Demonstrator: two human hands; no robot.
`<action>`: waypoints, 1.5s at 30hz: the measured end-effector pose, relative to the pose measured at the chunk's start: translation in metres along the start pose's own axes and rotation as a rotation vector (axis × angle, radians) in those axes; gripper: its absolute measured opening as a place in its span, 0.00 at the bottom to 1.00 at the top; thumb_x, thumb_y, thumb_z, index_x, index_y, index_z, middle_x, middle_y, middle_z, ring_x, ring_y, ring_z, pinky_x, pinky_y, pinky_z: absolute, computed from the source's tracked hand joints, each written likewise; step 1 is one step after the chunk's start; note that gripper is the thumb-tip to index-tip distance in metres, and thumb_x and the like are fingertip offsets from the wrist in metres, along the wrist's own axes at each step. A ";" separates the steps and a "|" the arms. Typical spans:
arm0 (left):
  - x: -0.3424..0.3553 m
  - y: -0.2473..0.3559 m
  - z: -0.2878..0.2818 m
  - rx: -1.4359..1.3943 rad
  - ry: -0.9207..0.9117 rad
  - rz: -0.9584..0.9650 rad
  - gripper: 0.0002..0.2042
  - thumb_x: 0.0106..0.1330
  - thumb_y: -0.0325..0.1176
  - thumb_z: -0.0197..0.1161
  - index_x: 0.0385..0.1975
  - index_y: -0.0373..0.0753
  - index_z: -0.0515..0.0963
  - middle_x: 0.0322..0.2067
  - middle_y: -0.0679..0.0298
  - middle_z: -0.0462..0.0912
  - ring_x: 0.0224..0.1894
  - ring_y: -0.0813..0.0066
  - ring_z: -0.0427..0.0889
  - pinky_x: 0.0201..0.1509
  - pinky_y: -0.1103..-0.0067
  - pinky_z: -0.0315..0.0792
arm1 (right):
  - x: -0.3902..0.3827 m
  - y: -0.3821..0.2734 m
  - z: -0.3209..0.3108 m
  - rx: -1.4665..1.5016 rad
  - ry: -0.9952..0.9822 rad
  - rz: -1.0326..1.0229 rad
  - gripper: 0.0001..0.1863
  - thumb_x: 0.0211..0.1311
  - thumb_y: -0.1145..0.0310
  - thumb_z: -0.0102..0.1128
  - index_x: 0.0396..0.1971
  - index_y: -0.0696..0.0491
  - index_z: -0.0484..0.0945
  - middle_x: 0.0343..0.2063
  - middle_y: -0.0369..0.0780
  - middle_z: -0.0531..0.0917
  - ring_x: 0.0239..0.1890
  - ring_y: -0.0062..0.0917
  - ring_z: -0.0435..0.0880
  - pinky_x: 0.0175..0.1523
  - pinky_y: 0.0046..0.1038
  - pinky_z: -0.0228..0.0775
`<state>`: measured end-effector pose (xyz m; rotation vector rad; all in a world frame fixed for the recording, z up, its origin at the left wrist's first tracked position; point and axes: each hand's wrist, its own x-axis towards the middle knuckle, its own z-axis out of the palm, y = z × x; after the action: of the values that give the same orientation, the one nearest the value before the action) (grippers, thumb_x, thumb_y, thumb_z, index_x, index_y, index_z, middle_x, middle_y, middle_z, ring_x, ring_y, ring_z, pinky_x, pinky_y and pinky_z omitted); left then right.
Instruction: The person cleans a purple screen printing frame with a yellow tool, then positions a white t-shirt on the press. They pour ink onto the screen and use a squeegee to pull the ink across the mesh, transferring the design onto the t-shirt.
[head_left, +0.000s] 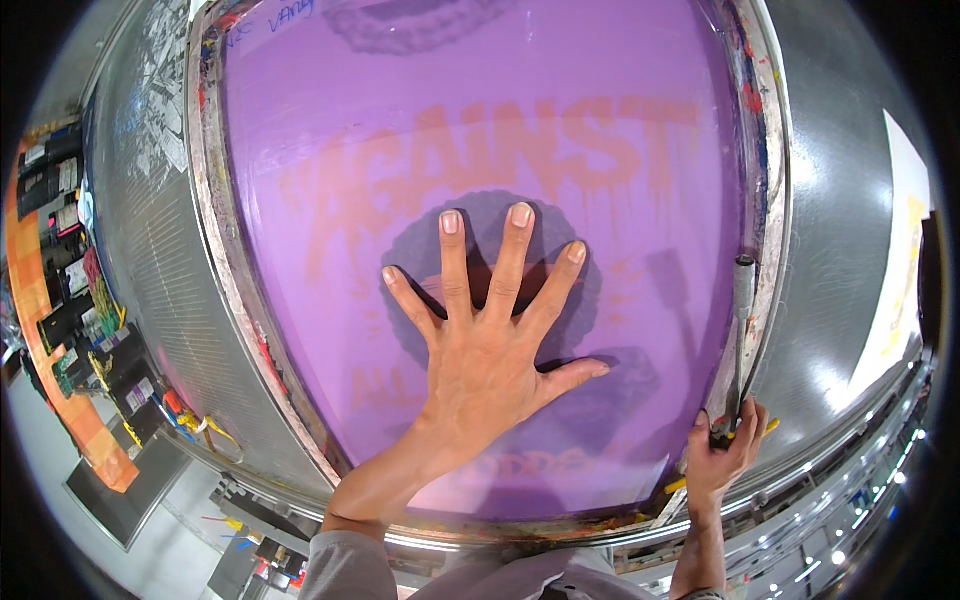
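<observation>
My left hand (pixel 485 360) lies palm down with its fingers spread, over the middle of a screen-printing screen (pixel 300 270) with purple mesh. Beneath the fingers shows a dark rounded figure (pixel 410 240) in the stencil, with faint orange lettering (pixel 480 150) above it. At the screen's right edge, my right hand (pixel 725 450) is closed round the lower end of a slim metal rod (pixel 740 330). The rod points away from me along the frame and ends in a dark round tip. Part of its lower end is hidden by the fingers.
A worn, ink-stained frame (pixel 765 170) borders the mesh. Grey metal surfaces (pixel 840 200) flank it, with a white sheet (pixel 895 270) at far right. Left, an orange shelf (pixel 45 330) holds dark boxes and supplies. Yellow-handled tools (pixel 195 420) lie near the left edge.
</observation>
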<state>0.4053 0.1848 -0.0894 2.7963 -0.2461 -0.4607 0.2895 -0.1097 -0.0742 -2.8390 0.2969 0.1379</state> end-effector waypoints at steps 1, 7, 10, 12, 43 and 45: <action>0.000 0.000 0.001 0.003 0.000 -0.002 0.50 0.46 0.72 0.67 0.72 0.58 0.64 0.77 0.53 0.45 0.76 0.32 0.31 0.60 0.24 0.27 | 0.000 -0.001 0.000 0.005 -0.003 0.007 0.32 0.49 0.71 0.71 0.55 0.64 0.70 0.47 0.51 0.73 0.49 0.48 0.76 0.52 0.44 0.69; -0.003 -0.002 0.003 0.019 0.017 0.029 0.46 0.47 0.73 0.65 0.68 0.61 0.69 0.76 0.55 0.48 0.76 0.30 0.34 0.61 0.25 0.25 | 0.000 0.000 -0.001 0.007 -0.011 0.009 0.32 0.49 0.70 0.71 0.55 0.64 0.70 0.46 0.51 0.74 0.49 0.48 0.76 0.53 0.44 0.69; -0.004 -0.003 0.002 0.056 -0.009 0.067 0.44 0.47 0.74 0.65 0.67 0.62 0.71 0.76 0.57 0.50 0.75 0.29 0.34 0.61 0.25 0.26 | 0.000 0.000 0.000 0.004 0.001 -0.013 0.32 0.50 0.69 0.71 0.55 0.64 0.70 0.46 0.51 0.74 0.49 0.48 0.76 0.53 0.44 0.69; -0.003 -0.003 0.001 0.049 -0.015 0.062 0.43 0.47 0.74 0.64 0.66 0.63 0.72 0.76 0.58 0.50 0.75 0.28 0.34 0.60 0.24 0.26 | 0.000 0.000 0.000 0.005 0.002 -0.019 0.32 0.51 0.68 0.71 0.55 0.64 0.70 0.46 0.51 0.74 0.49 0.47 0.76 0.53 0.43 0.69; -0.009 0.026 0.005 -0.014 -0.062 -0.011 0.48 0.44 0.79 0.57 0.68 0.64 0.69 0.76 0.44 0.41 0.74 0.25 0.31 0.58 0.22 0.28 | 0.003 -0.002 -0.002 0.012 0.041 -0.011 0.29 0.52 0.68 0.70 0.53 0.62 0.72 0.46 0.49 0.75 0.45 0.43 0.78 0.49 0.40 0.71; -0.010 0.024 0.005 -0.063 -0.025 -0.012 0.47 0.45 0.78 0.58 0.68 0.61 0.70 0.76 0.44 0.43 0.76 0.30 0.32 0.59 0.23 0.27 | 0.001 -0.002 -0.004 0.090 0.056 0.022 0.27 0.54 0.70 0.69 0.53 0.61 0.73 0.45 0.48 0.75 0.44 0.41 0.78 0.47 0.38 0.72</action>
<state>0.3918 0.1631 -0.0831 2.7336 -0.2160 -0.4985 0.2913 -0.1090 -0.0696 -2.7547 0.3382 0.0482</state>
